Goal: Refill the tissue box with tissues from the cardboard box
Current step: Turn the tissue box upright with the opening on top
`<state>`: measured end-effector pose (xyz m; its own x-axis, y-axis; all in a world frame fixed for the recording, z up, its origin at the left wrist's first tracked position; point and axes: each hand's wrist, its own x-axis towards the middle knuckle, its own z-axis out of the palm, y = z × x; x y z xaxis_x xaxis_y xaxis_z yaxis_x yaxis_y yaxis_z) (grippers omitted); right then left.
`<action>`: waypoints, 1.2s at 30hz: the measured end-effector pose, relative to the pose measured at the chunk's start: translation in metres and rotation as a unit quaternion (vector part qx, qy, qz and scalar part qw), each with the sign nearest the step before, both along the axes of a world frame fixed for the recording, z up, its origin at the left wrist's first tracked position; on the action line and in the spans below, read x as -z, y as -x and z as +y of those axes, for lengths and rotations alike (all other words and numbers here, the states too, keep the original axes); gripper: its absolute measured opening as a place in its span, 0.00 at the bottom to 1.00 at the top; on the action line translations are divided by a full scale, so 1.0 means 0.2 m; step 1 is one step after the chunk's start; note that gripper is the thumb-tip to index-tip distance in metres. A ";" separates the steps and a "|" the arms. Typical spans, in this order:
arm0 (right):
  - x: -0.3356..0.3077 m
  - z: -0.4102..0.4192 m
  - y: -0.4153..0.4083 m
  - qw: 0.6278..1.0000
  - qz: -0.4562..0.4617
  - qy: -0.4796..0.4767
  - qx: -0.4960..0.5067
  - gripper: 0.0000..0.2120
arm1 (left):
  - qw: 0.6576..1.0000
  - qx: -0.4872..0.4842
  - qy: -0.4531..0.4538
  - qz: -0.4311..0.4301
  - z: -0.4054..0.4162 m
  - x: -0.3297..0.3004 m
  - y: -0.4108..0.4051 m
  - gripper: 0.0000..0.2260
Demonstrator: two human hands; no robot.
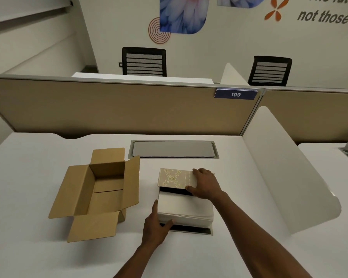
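Observation:
A brown cardboard box (100, 189) stands open on the white desk, its flaps spread and its inside bare. To its right lies the tissue box (174, 178), beige with a pale floral pattern and a dark inside. A white stack of tissues (184, 209) sticks halfway out of its near end, over a dark tray edge (191, 230). My left hand (155, 227) grips the stack's near left corner. My right hand (204, 184) rests on the tissue box's right end, fingers over its top.
A grey cable hatch (173, 149) is set into the desk behind the boxes. A tan partition (119, 109) closes the back, and a white curved divider (285, 177) stands at the right. Two black chairs (144, 61) stand beyond the partition.

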<state>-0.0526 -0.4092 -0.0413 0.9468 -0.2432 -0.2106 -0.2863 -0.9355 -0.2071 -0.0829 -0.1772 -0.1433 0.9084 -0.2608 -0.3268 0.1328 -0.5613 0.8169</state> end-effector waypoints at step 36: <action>-0.01 0.16 -0.09 0.978 0.182 -0.052 -0.085 0.40 | 0.998 -0.056 0.003 -0.032 -0.04 0.03 0.03 0.41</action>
<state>-0.0345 -0.3777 -0.0396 0.8297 -0.0477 -0.5561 -0.2002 -0.9555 -0.2166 -0.0890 -0.1860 -0.1494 0.9509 -0.1583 -0.2660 0.1416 -0.5416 0.8286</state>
